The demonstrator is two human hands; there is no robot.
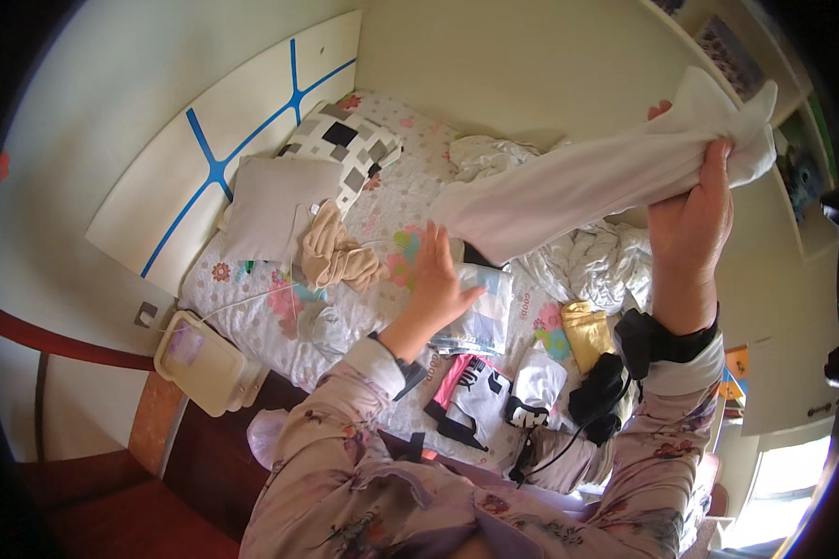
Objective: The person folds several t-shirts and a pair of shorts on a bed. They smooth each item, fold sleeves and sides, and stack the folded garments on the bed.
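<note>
A long white garment [587, 177], perhaps trousers, is stretched in the air over the bed. My right hand [690, 210] grips its upper right end, thumb on top, with folds bunched beyond the fingers. The other end reaches down to the left, where my left hand [433, 289] is nearest. That hand has its fingers stretched and thumb apart, and seems to hold nothing. Under it lies a folded blue-and-white checked cloth [485, 312]. Folded clothes lie nearer to me: a grey, pink and black top [473, 401], a white-and-black piece [538, 382] and a yellow piece [585, 335].
The flowered bed sheet [345, 298] bears a grey cushion [280, 205], a checked pillow [345, 140], a crumpled beige cloth [331, 252] and a rumpled white quilt [597, 265]. A cable crosses the left side. A lidded plastic bin [200, 363] stands beside the bed; shelves [746, 56] hang upper right.
</note>
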